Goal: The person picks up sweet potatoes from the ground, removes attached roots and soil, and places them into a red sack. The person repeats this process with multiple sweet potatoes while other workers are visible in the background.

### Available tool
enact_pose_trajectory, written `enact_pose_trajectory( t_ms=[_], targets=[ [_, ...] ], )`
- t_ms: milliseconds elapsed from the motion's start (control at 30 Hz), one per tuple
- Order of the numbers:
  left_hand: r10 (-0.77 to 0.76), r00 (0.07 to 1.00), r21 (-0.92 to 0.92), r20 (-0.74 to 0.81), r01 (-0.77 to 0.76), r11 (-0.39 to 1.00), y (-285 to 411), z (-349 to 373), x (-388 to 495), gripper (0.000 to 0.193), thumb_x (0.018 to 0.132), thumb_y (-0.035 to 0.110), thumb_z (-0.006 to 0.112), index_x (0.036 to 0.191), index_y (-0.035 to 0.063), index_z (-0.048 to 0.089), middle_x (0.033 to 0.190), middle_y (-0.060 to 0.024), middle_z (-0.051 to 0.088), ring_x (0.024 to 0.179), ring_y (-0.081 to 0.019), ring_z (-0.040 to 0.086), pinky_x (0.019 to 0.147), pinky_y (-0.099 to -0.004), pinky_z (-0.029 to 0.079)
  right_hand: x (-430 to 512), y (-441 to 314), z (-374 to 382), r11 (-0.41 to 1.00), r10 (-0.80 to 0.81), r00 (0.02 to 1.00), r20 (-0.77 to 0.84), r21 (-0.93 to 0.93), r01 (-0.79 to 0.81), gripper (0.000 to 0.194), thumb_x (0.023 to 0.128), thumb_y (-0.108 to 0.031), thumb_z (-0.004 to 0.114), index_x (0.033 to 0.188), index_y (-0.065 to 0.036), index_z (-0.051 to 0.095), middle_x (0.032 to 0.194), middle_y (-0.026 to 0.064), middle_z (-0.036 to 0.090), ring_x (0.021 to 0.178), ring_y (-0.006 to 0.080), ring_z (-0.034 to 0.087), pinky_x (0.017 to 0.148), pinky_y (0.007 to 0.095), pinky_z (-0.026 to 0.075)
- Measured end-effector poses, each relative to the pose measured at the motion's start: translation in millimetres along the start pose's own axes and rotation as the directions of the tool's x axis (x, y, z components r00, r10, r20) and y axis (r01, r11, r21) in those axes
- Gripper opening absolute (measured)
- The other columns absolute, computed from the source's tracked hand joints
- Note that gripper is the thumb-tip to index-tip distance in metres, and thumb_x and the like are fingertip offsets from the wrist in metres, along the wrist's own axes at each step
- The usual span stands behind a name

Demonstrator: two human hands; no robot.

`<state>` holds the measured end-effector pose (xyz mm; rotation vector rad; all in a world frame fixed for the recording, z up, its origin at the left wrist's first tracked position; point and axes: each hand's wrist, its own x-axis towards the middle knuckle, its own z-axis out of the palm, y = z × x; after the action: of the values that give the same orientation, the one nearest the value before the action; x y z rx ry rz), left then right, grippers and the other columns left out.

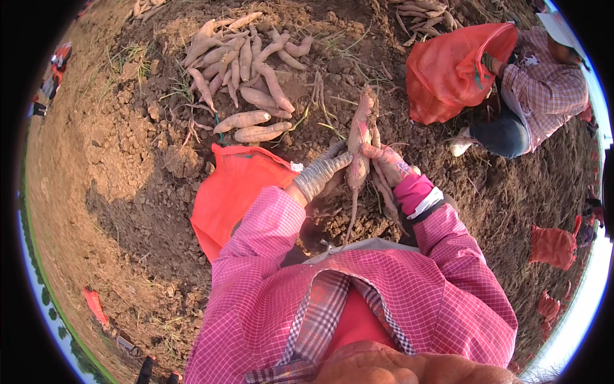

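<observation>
A long sweet potato (360,132), pinkish and caked with soil, is held upright in front of my chest, its thin tail root hanging down. My left hand (324,170), in a grey, dirt-stained glove, grips it from the left side. From the right, my right hand (389,163) has its thumb across the same root, with thinner roots (383,189) dangling beside the palm. Under my left forearm lies a red mesh sack (240,187), flat on the soil. Two cut-ended sweet potatoes (242,121) rest just beyond the sack's mouth.
A heap of sweet potatoes (240,62) lies ahead on cloddy soil (124,158). At the right, a crouching person (542,91) holds a red mesh sack (455,72); another pile (424,14) is behind it. Filled sacks (554,246) stand farther right.
</observation>
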<state>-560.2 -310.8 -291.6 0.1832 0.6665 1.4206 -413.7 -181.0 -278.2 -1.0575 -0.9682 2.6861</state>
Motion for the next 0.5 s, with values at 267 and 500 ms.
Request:
enact_pose_trajectory(
  t_ms=[267,500],
  targets=[
    [0.025,0.994,0.007,-0.107,-0.024,1.0,-4,-50,13,0.063,0.087,0.031,0.068,0.138,0.0076,0.039,0.13,-0.0108,0.051,0.118,-0.0249,0.051,0.099,-0.0385,0.044,-4,-6,0,0.976,-0.119,0.992,-0.045,-0.188,0.108,0.046,0.082,-0.035,0.07,0.112,-0.002,0.058,0.096,0.0105,0.067,0.08,0.0209,0.066,0.078,0.035,0.055],
    [-0.1,0.494,-0.216,-0.864,-0.184,0.959,13,-222,51,0.069,0.085,0.042,0.066,0.138,0.0081,0.037,0.137,-0.0148,0.039,0.12,-0.0339,0.045,0.101,-0.0501,0.041,-39,-41,-7,0.815,-0.546,0.834,-0.079,0.181,0.55,0.076,0.082,-0.056,0.065,0.135,-0.007,0.043,0.124,0.0113,0.056,0.109,0.0287,0.056,0.094,0.0434,0.048]
  ],
)
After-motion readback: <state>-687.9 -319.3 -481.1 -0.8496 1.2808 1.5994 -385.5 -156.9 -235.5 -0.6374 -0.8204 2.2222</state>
